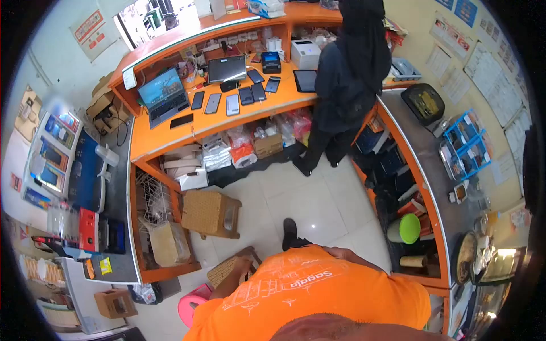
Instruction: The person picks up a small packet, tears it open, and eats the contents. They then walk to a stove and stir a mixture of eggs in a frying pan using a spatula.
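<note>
While the left hand (244,265) is at the brown woven stool (222,274), lower centre, perhaps for support, the right hand (339,252) lies by the orange fabric shirt (347,290). Their fingers' opening and grip cannot be told.

The white lettering (311,282) on the orange shirt (364,292) appears to read "Sagaja".

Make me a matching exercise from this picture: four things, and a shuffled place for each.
Things:
1. Laptop
2. Green-lidded tub
3. Left hand
4. Blue baskets

Places:
A. At the low woven seat
B. On top of the dark counter at the picture's right
C. Open on the orange desk
D. In the space beneath that dark counter's top

Right pairs: 1-C, 2-D, 3-A, 4-B
</note>
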A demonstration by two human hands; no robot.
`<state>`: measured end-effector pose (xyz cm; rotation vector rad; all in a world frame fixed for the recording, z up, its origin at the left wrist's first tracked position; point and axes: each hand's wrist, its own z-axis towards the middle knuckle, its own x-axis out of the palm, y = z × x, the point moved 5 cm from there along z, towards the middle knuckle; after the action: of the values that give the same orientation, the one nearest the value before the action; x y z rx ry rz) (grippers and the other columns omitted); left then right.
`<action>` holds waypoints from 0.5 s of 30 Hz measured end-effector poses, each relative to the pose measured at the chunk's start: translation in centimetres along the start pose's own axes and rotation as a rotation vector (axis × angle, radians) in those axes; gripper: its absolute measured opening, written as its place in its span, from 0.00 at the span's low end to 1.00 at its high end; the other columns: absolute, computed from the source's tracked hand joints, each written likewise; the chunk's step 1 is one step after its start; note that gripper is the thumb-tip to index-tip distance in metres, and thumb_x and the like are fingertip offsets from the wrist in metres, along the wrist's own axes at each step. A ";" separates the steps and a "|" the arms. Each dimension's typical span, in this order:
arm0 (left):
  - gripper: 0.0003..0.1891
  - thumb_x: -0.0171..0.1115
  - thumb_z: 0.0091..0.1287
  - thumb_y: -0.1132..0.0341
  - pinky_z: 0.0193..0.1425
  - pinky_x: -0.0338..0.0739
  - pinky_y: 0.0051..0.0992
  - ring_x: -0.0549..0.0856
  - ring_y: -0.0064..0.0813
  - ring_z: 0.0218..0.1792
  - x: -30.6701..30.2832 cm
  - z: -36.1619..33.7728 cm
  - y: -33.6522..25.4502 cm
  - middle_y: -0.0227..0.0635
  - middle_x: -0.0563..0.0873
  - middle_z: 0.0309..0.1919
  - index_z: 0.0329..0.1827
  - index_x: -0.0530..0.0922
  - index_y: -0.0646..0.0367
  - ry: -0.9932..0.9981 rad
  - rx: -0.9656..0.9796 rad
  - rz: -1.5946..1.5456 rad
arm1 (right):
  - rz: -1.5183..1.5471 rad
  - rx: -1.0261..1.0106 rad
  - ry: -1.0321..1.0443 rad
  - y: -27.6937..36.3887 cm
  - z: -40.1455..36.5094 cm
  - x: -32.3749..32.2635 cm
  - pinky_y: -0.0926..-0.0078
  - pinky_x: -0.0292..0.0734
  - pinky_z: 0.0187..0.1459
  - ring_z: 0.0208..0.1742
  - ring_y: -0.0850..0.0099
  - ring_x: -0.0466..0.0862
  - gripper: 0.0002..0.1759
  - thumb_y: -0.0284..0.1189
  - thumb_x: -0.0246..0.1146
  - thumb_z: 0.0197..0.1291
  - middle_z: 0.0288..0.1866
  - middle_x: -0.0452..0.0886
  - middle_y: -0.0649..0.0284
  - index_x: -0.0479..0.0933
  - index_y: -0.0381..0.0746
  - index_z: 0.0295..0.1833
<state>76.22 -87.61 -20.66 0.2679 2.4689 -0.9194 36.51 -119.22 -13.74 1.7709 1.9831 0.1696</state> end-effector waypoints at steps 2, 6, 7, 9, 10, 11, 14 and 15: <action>0.17 0.64 0.65 0.54 0.48 0.80 0.40 0.87 0.43 0.43 -1.6 0.8 1.2 0.46 0.89 0.40 0.51 0.82 0.53 -0.095 -0.051 0.132 | -0.177 -0.036 0.037 1.3 4.9 -4.9 0.64 0.71 0.64 0.61 0.58 0.78 0.34 0.51 0.62 0.62 0.65 0.77 0.53 0.72 0.45 0.70; 0.19 0.64 0.66 0.53 0.46 0.80 0.40 0.87 0.46 0.42 -7.9 0.1 2.9 0.45 0.89 0.40 0.53 0.81 0.54 -0.388 -0.095 -0.397 | -0.538 -0.033 -0.058 6.5 13.8 -16.7 0.61 0.66 0.71 0.68 0.52 0.74 0.33 0.51 0.61 0.63 0.69 0.74 0.50 0.73 0.47 0.69; 0.19 0.64 0.66 0.53 0.45 0.80 0.39 0.87 0.44 0.41 -9.1 -0.2 3.3 0.45 0.89 0.39 0.54 0.80 0.55 -0.414 -0.170 -0.383 | -0.564 -0.159 -0.172 3.1 22.0 -19.2 0.62 0.65 0.72 0.68 0.51 0.73 0.27 0.49 0.59 0.65 0.68 0.75 0.51 0.77 0.48 0.65; 0.20 0.65 0.66 0.55 0.41 0.80 0.35 0.87 0.38 0.37 -10.1 0.6 2.0 0.44 0.89 0.37 0.55 0.79 0.57 -0.448 -0.255 -0.473 | -0.538 -0.330 -0.177 11.1 21.5 -26.3 0.62 0.68 0.70 0.68 0.51 0.73 0.23 0.45 0.60 0.65 0.66 0.76 0.51 0.82 0.41 0.56; 0.20 0.65 0.66 0.56 0.38 0.80 0.33 0.86 0.35 0.34 -11.6 0.1 -0.4 0.43 0.89 0.36 0.56 0.79 0.58 -0.463 -0.262 -0.574 | -0.761 -0.457 -0.212 15.1 20.8 -29.6 0.63 0.69 0.69 0.67 0.51 0.74 0.21 0.42 0.61 0.64 0.66 0.77 0.51 0.82 0.40 0.55; 0.20 0.65 0.66 0.58 0.36 0.79 0.31 0.86 0.31 0.32 -12.6 0.8 -2.0 0.42 0.88 0.35 0.57 0.78 0.59 -0.477 -0.269 -0.672 | -0.980 -0.586 -0.245 19.8 19.5 -32.1 0.63 0.71 0.67 0.67 0.52 0.74 0.20 0.39 0.62 0.63 0.65 0.77 0.50 0.82 0.40 0.55; 0.19 0.65 0.66 0.65 0.30 0.76 0.26 0.81 0.23 0.27 -14.2 4.7 -4.3 0.37 0.86 0.31 0.58 0.77 0.61 -0.404 -0.363 -0.924 | -0.137 -0.439 -0.537 28.1 19.3 -39.8 0.68 0.75 0.60 0.59 0.60 0.80 0.21 0.33 0.63 0.60 0.58 0.82 0.53 0.79 0.39 0.59; 0.19 0.65 0.66 0.66 0.30 0.76 0.26 0.80 0.23 0.26 -14.5 5.2 -4.9 0.36 0.85 0.30 0.58 0.77 0.61 -0.374 -0.400 -0.974 | -0.083 -0.502 -0.534 29.0 21.9 -41.1 0.69 0.77 0.56 0.55 0.64 0.82 0.23 0.32 0.64 0.59 0.56 0.83 0.55 0.77 0.38 0.61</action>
<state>88.96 -94.89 -13.93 -1.2121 2.2895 -0.6714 74.20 -158.96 -10.84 1.2470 1.4639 0.1337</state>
